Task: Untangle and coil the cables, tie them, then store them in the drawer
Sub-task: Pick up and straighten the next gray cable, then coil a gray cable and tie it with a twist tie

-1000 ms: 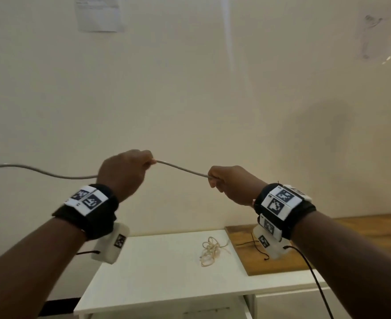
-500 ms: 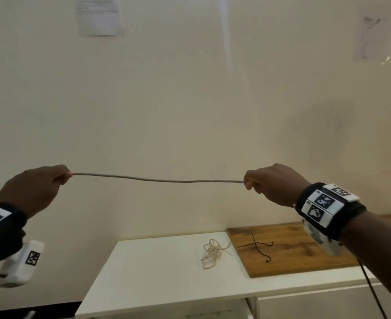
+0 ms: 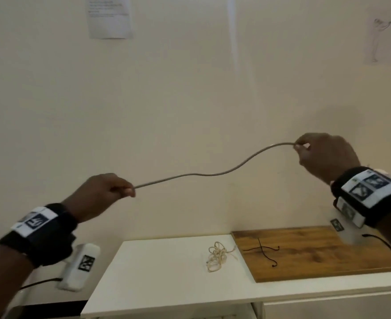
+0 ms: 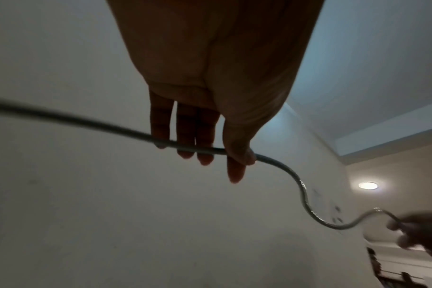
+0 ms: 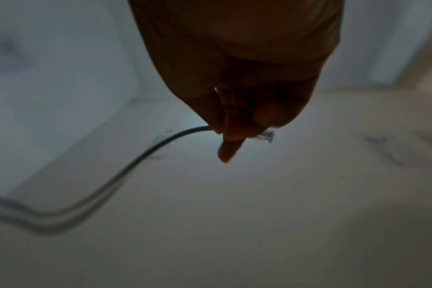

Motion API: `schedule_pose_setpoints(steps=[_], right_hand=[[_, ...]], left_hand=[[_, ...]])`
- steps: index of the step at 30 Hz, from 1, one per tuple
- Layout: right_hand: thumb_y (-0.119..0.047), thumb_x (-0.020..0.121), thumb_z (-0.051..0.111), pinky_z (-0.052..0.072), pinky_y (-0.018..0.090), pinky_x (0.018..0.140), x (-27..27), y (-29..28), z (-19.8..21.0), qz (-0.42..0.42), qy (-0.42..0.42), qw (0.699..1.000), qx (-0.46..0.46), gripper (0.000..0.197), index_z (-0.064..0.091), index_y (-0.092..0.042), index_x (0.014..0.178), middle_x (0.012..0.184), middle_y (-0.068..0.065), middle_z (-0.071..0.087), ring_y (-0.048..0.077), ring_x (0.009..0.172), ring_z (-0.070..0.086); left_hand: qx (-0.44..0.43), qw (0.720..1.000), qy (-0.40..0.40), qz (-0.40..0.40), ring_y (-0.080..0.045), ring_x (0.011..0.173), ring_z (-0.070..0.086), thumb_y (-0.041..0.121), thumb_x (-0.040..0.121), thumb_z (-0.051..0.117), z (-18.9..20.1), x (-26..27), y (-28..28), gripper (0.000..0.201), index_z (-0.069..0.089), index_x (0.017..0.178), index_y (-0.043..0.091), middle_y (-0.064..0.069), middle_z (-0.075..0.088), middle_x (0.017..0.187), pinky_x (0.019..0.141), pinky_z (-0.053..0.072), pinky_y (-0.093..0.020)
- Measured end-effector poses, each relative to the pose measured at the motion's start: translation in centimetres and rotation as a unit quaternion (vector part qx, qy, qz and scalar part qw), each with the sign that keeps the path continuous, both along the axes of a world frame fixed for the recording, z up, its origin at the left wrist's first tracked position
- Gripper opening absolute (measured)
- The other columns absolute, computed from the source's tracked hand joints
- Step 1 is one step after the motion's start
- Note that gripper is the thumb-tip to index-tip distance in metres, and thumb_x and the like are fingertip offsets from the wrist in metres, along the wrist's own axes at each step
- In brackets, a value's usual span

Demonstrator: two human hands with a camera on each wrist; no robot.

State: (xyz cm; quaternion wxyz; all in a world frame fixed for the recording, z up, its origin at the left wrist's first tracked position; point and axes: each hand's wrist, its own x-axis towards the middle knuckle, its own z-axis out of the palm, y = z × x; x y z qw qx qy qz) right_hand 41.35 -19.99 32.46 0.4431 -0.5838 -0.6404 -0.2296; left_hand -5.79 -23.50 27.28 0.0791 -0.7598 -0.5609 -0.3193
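A grey cable [image 3: 213, 174] hangs in a slack S-curve in the air between my two hands, in front of the wall. My left hand [image 3: 107, 192] grips it at the lower left, thumb pressing the cable [image 4: 192, 149] against the fingers [image 4: 185, 136]; the rest of it runs off to the left. My right hand [image 3: 323, 155] pinches the cable's end higher at the right. A clear plug [image 5: 265, 135] sticks out past the right hand's fingertips [image 5: 228, 152]. Down on the white table [image 3: 144, 279] lies a tangled beige cord [image 3: 217, 255].
A wooden board [image 3: 328, 252] lies on the right of the table with thin black ties [image 3: 262, 249] crossed on it. The wall stands close behind. A paper sheet [image 3: 109, 17] is stuck high on it. The drawer front under the table is barely in view.
The taut, straight stretch of cable has gone slack into a curve. My left hand came back in toward the middle, and my right hand rose and moved right.
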Motion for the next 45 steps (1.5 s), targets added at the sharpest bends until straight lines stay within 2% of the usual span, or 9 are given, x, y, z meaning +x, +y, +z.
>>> schedule_pose_setpoints(steps=[4, 9, 15, 18, 21, 27, 32, 39, 45], right_hand=[[-0.025, 0.090, 0.061, 0.059, 0.038, 0.067, 1.2, -0.4, 3.8, 0.244, 0.369, 0.897, -0.010, 0.018, 0.071, -0.010, 0.087, 0.082, 0.016, 0.074, 0.027, 0.066, 0.071], [-0.006, 0.090, 0.063, 0.061, 0.039, 0.068, 0.8, -3.4, 8.6, 0.265, 0.339, 0.889, 0.161, 0.028, 0.049, -0.013, 0.113, 0.093, 0.012, 0.074, 0.021, 0.074, 0.075], [-0.006, 0.083, 0.060, 0.054, 0.027, 0.058, -0.8, -4.3, 11.8, 0.281, 0.228, 0.907, 0.216, 0.019, 0.067, -0.016, 0.097, 0.079, 0.003, 0.074, 0.016, 0.068, 0.073], [-0.009, 0.081, 0.060, 0.045, 0.021, 0.059, -2.4, -3.6, 9.4, 0.275, 0.135, 0.931, 0.197, 0.021, 0.070, -0.025, 0.089, 0.070, -0.007, 0.067, 0.008, 0.061, 0.061], [-0.012, 0.085, 0.068, 0.046, 0.028, 0.067, -3.8, -1.8, 4.6, 0.240, 0.019, 0.960, 0.140, 0.015, 0.074, -0.025, 0.089, 0.078, -0.001, 0.066, 0.014, 0.071, 0.060], [-0.006, 0.086, 0.069, 0.048, 0.010, 0.074, -7.8, -0.1, -5.8, 0.332, -0.075, 0.940, 0.024, 0.015, 0.077, -0.018, 0.091, 0.092, -0.003, 0.065, 0.006, 0.080, 0.062], [-0.005, 0.079, 0.078, 0.050, 0.016, 0.065, -10.5, 0.0, -10.8, 0.358, 0.002, 0.934, 0.012, 0.018, 0.066, -0.018, 0.082, 0.076, -0.016, 0.061, -0.002, 0.071, 0.060], [-0.018, 0.080, 0.080, 0.049, 0.020, 0.055, -10.4, 0.5, -13.7, 0.385, 0.109, 0.915, -0.060, 0.021, 0.059, -0.019, 0.082, 0.069, -0.003, 0.066, 0.011, 0.063, 0.062], [-0.019, 0.098, 0.054, 0.044, 0.020, 0.058, -11.5, 2.8, -18.7, 0.369, 0.181, 0.900, -0.147, 0.012, 0.059, -0.025, 0.089, 0.062, -0.005, 0.059, 0.003, 0.058, 0.054]], left_hand=[[-0.005, 0.999, 0.022, -0.039, -0.010, 0.075, 0.053, 0.035, 0.079, 0.081, -0.8, 7.4, 2.0, 0.011, 0.075, 0.082, 0.043, 0.003, 0.058, 0.081, 0.072, 0.039, -0.026], [-0.021, 0.993, 0.030, -0.112, -0.007, 0.083, 0.059, 0.040, 0.086, 0.072, -0.2, 16.8, 1.9, 0.019, 0.079, 0.099, 0.029, 0.008, 0.072, 0.092, 0.080, 0.046, -0.026], [-0.109, 0.975, 0.002, -0.195, -0.010, 0.090, 0.068, 0.031, 0.081, 0.079, 0.7, 24.3, 0.8, 0.044, 0.068, 0.123, 0.028, 0.006, 0.076, 0.098, 0.090, 0.054, -0.034], [-0.144, 0.962, -0.055, -0.223, -0.015, 0.080, 0.070, 0.023, 0.088, 0.072, 0.9, 24.5, 1.0, 0.037, 0.066, 0.125, 0.023, 0.004, 0.077, 0.093, 0.083, 0.059, -0.037], [-0.038, 0.956, -0.212, -0.200, -0.025, 0.077, 0.070, 0.024, 0.101, 0.053, 1.5, 22.4, 1.1, 0.023, 0.069, 0.114, 0.015, -0.002, 0.076, 0.087, 0.069, 0.057, -0.032], [-0.052, 0.924, -0.303, -0.226, -0.023, 0.096, 0.067, 0.035, 0.103, 0.046, 1.1, 18.8, 0.8, 0.026, 0.065, 0.113, 0.020, -0.006, 0.070, 0.109, 0.077, 0.048, -0.027], [-0.144, 0.938, -0.233, -0.212, -0.020, 0.069, 0.055, 0.047, 0.100, 0.048, -2.8, 18.6, 1.3, 0.054, 0.070, 0.089, -0.002, -0.021, 0.068, 0.082, 0.067, 0.045, -0.033], [-0.217, 0.921, -0.250, -0.206, -0.006, 0.059, 0.054, 0.016, 0.098, 0.055, -6.4, 17.5, 2.4, 0.023, 0.074, 0.086, 0.016, 0.010, 0.063, 0.063, 0.053, 0.040, -0.019], [-0.278, 0.772, -0.523, -0.231, -0.011, 0.055, 0.049, 0.008, 0.102, 0.048, -8.6, 16.4, 3.2, 0.022, 0.067, 0.091, 0.003, -0.001, 0.058, 0.068, 0.051, 0.038, -0.022]])
